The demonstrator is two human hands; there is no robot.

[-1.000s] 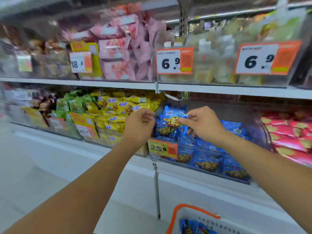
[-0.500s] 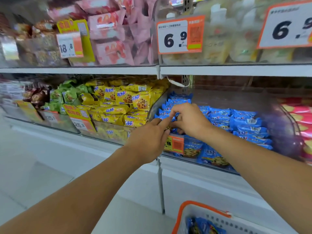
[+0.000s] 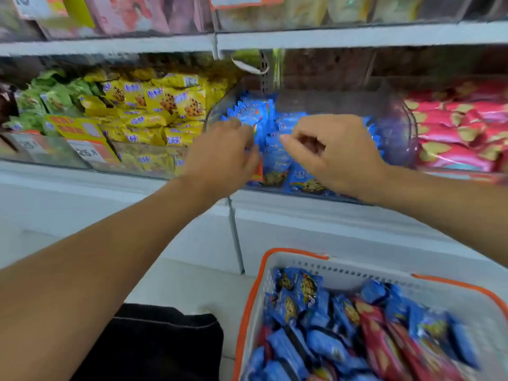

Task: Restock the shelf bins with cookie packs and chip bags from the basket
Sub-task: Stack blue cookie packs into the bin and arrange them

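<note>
Presently my left hand (image 3: 222, 158) and right hand (image 3: 334, 152) sit at the clear bin (image 3: 395, 119) of blue cookie packs (image 3: 275, 158). Left fingers curl against a pack; blur hides any grasp. Right fingers hang loose, holding nothing. Basket (image 3: 357, 270) below holds more packs.

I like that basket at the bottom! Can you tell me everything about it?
The basket looks like white plastic with an orange rim and a row of small holes along its far wall. It sits low at the bottom right, below the shelf, partly cut off by the picture's edge. Blue cookie packs and red bags are piled inside. Neither hand touches it.
</note>
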